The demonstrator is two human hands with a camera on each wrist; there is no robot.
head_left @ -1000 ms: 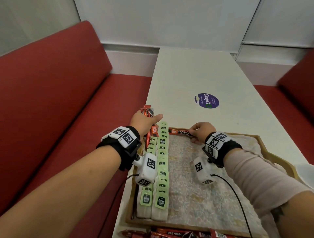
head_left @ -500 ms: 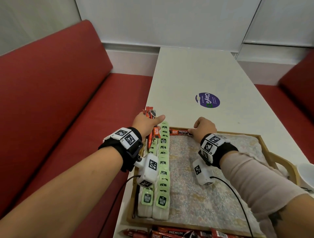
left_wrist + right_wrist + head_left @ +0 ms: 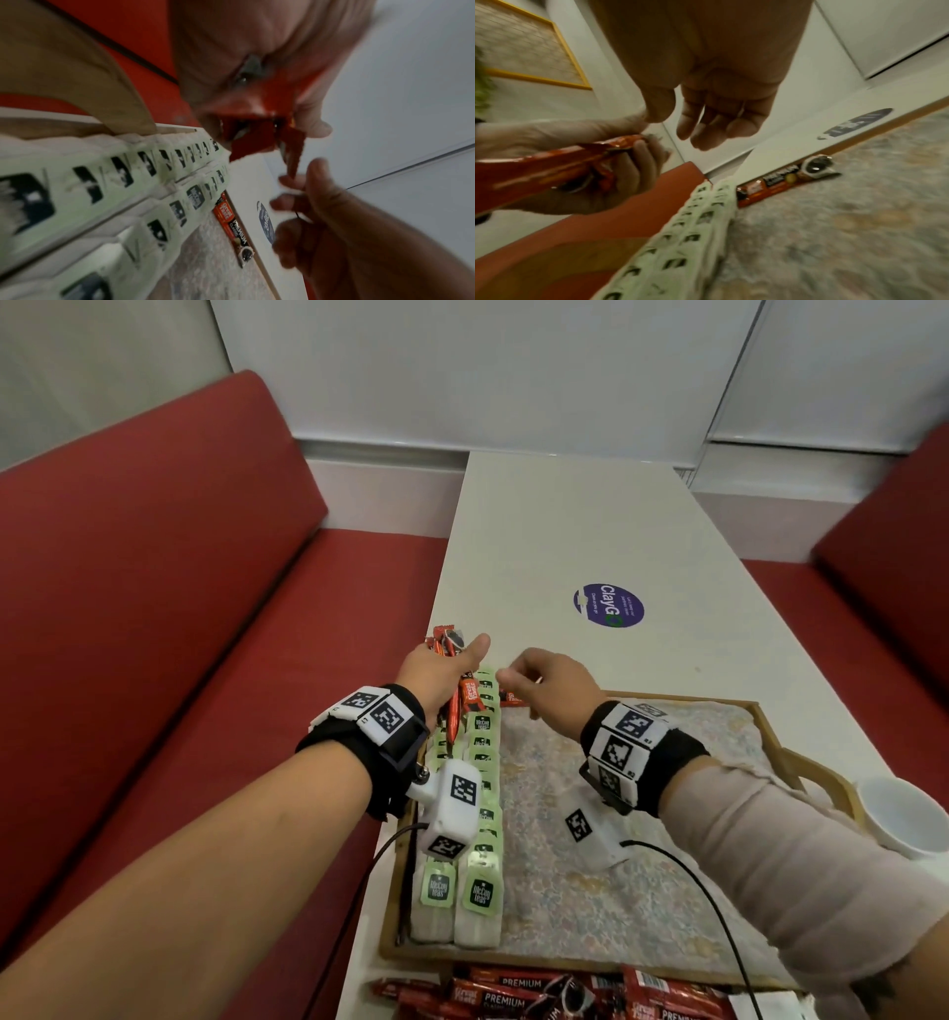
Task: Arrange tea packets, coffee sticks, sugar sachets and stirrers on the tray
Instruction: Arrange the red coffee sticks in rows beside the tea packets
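My left hand (image 3: 452, 662) grips a bunch of red coffee sticks (image 3: 458, 698) over the tray's far left corner; the right wrist view shows its fingers wrapped round the bunch (image 3: 552, 168). Just right of it hovers my right hand (image 3: 513, 679), fingers loosely curled, holding nothing (image 3: 680, 125), its fingertips close to the bunch's end (image 3: 293, 168). One coffee stick (image 3: 782, 180) lies flat along the far edge of the wooden tray (image 3: 770, 726). Two rows of green-tagged tea packets (image 3: 480, 793) fill the tray's left side.
A patterned cloth (image 3: 616, 891) lines the tray. More red coffee sticks (image 3: 539, 994) are piled on the table before the tray's near edge. A white cup (image 3: 909, 814) stands at the right. Red bench seats (image 3: 154, 608) flank the white table (image 3: 565, 531), which bears a round sticker (image 3: 608, 604).
My right hand has let go of the coffee stick at the tray's far edge, lifted and moved left toward the bunch in my left hand. The left hand has barely shifted.
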